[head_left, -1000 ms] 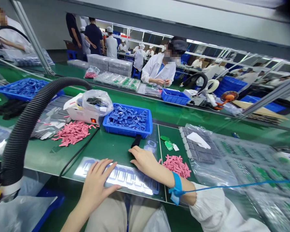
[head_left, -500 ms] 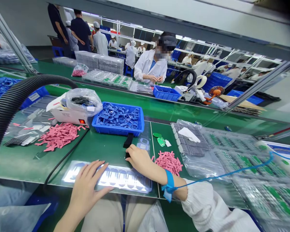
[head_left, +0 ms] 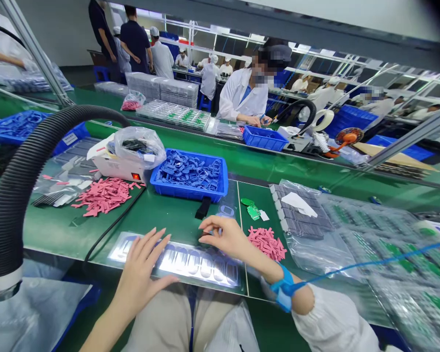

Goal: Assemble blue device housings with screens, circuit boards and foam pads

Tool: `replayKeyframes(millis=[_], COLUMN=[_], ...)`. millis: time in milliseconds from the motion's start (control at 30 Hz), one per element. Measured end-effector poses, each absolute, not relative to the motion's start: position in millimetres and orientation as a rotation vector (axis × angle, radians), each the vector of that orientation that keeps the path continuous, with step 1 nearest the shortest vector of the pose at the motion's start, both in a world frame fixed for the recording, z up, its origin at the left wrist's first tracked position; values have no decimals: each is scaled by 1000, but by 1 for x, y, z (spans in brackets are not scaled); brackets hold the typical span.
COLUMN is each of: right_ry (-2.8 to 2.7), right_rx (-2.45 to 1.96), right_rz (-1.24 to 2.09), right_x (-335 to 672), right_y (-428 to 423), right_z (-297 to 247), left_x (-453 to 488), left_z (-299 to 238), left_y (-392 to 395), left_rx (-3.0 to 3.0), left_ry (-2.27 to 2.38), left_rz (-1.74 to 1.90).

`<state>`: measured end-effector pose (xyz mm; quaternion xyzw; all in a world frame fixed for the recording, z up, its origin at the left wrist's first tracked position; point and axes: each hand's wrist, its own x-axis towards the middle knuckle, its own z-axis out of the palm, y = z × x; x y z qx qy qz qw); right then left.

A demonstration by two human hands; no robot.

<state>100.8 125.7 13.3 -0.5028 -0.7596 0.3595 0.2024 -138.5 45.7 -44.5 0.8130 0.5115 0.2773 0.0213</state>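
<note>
A shiny clear plastic sheet with a row of rounded shapes (head_left: 184, 260) lies along the front edge of the green worktop. My left hand (head_left: 143, 266) rests over its left part, fingers spread and holding nothing. Just beyond the sheet, my right hand (head_left: 225, 235) curls thumb and fingertips around a small dark piece (head_left: 205, 234), mostly hidden and too small to name. A blue strap (head_left: 284, 287) with a cord circles the right wrist. A short black strip (head_left: 203, 208) lies between that hand and a blue bin (head_left: 188, 192) of small blue plastic parts.
Pink strips form one pile (head_left: 104, 195) at left and another (head_left: 267, 243) beside my right forearm. Green boards (head_left: 252, 210) lie behind the right pile. Grey trays (head_left: 300, 215) stand further right. A black hose (head_left: 33, 166) arches at left; a co-worker (head_left: 244, 95) sits opposite.
My right hand has lifted slightly off the worktop near the black strip, its thumb and fingers now showing around a dark piece. My left hand stays over the sheet. The whole view has shifted slightly.
</note>
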Motion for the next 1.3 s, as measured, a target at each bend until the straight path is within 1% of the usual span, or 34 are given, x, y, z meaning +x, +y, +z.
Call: replayKeyframes(millis=[100,233,300,433,533,600,667,700,833,867,933,1100,1300], right_ry=[-1953,-1770,-1592,-1053,-874,-854,-933,-1012,-1454,-1558,-1729,-1905,-1958], right_rx=[-1298,-1195,-1124,-824,-720,-757,-845,-911,-1079,-1066,-1009,-978,-986], right_rz=[1184,1362,1520,1898,1964,1961,1875,1772,1038,886,708,601,607], right_x=[111,117,115,107,105,107,111,114,130,133,139,142,145], right_y=[114,90,76,44,26,18,11,8,2,1,2,9,11], right_z=[25,36,35,25,15,10,7,6,15,20,29,42,41], left_x=[-121,-79,-58,-35,-32,-33,-32,-32,-31,-30,-28,-24,-26], left_z=[-24,-8,-9,-12,-13,-13,-12,-11,-3,-1,2,8,14], left_y=[33,18,12,4,-1,-4,-6,-8,-13,-14,-15,-14,-11], left_rx=[2176,1471,1225,1180,1174,1145,1106,1081,938,901,853,853,979], left_ry=[1444,1145,997,899,839,819,804,799,792,794,796,777,852], left_rz=[1035,1047,1114,1218,1143,1117,1106,1109,1132,1135,1130,1115,1049])
